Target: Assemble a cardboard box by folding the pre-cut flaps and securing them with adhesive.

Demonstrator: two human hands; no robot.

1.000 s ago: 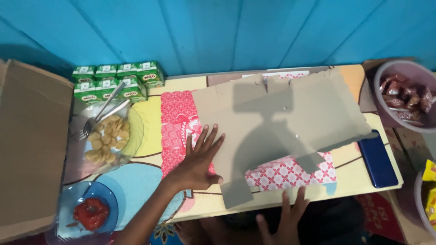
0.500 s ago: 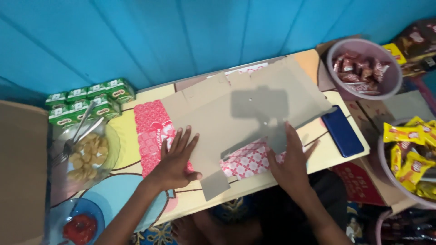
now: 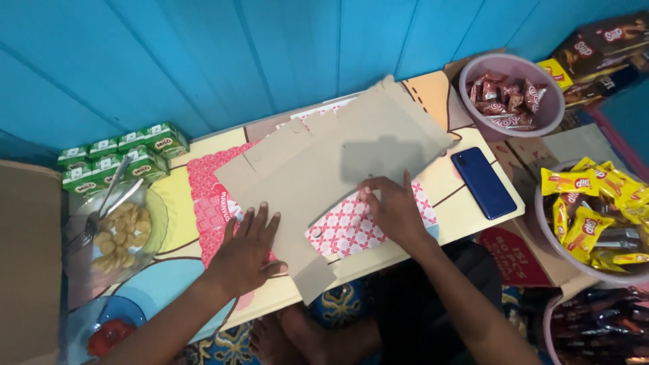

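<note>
Head view, and we're sweeping left to right: a brown cardboard box wall (image 3: 27, 263) is standing at the far left edge, with green drink cartons (image 3: 115, 159) lining the bench's (image 3: 466, 203) back left corner. Just in front of them a clear glass bowl (image 3: 118, 230) is holding small round biscuits and a fork, and a blue plate (image 3: 101, 328) with something red is sitting at the near left corner.

Now the change: half a second ago both hands were lying flat on the sheet; one second ago the right one was hanging off the near edge. So both hands are now working the flat cardboard sheet (image 3: 338, 152), which is lying across the middle of the bench over a red-and-white patterned mat (image 3: 351, 226).

The left hand (image 3: 247, 253) is pressing down near the sheet's near left edge, fingers spread, wrist coming in from the near side. The right hand (image 3: 392, 209) is resting at the sheet's near right edge, fingers (image 3: 370, 189) curling together on the cardboard's rim; whether it's pinching it, I cannot tell.

Further right, a dark blue phone (image 3: 483, 182) is lying by the right edge, a pink tub (image 3: 510, 91) of wrapped sweets is sitting beyond the far right corner, and a tub of yellow snack packs (image 3: 595, 216) is off to the right.
</note>
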